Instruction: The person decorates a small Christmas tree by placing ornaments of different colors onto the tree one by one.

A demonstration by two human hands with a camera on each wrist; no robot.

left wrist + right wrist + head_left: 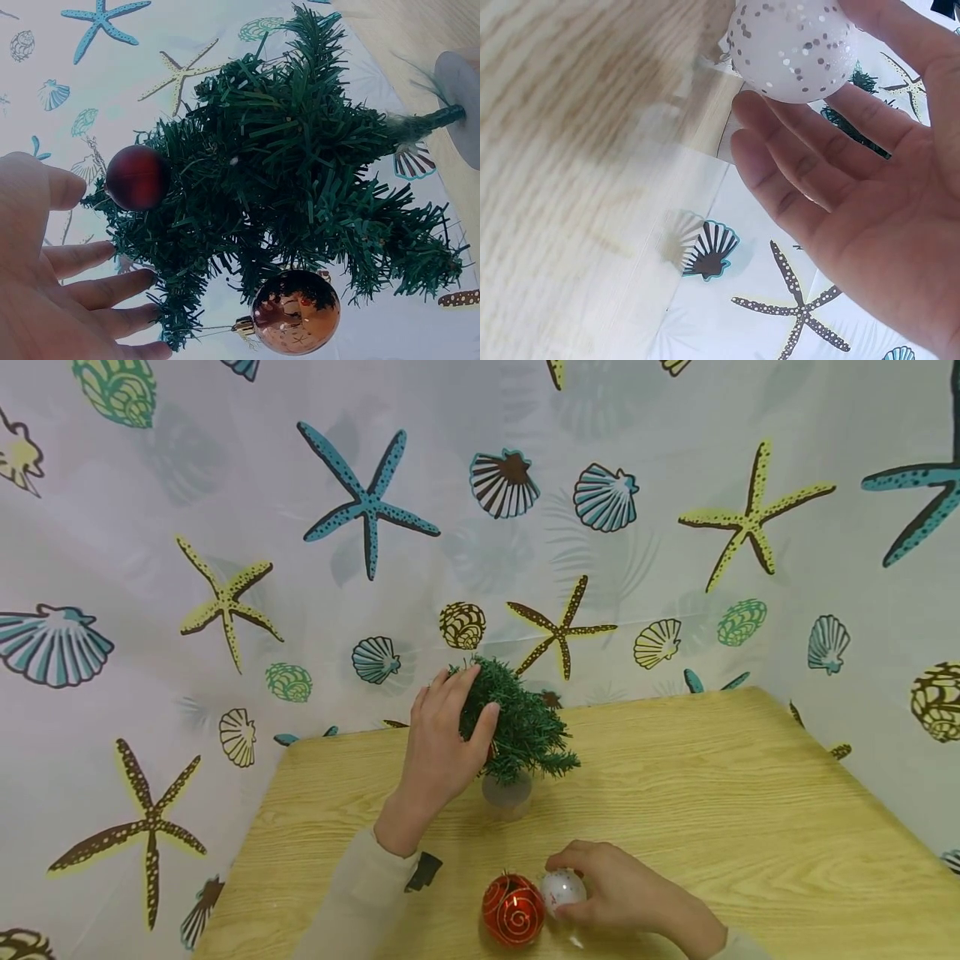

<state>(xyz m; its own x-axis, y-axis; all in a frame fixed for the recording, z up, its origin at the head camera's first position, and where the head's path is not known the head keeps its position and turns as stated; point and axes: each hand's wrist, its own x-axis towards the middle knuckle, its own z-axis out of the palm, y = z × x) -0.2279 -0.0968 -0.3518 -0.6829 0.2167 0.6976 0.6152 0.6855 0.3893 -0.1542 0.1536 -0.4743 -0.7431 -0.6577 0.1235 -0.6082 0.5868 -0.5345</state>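
A small artificial Christmas tree (528, 722) stands on a pale round base (506, 797) near the table's back edge. My left hand (442, 743) is at the tree's left side, its spread fingertips at the branch ends. On the tree hang a dark red bauble (137, 178), close to the left fingers, and a shiny copper bauble (296, 311). In front, my right hand (630, 889) holds a white bauble (562, 892) with silvery specks between thumb and fingers. A large red bauble (513, 910) with swirl lines lies on the table just left of it.
The wood-grain table (712, 802) reaches back to a curtain (450, 552) printed with starfish and shells, which also lines both sides. A small black object (425, 871) lies beside the left sleeve (360, 893).
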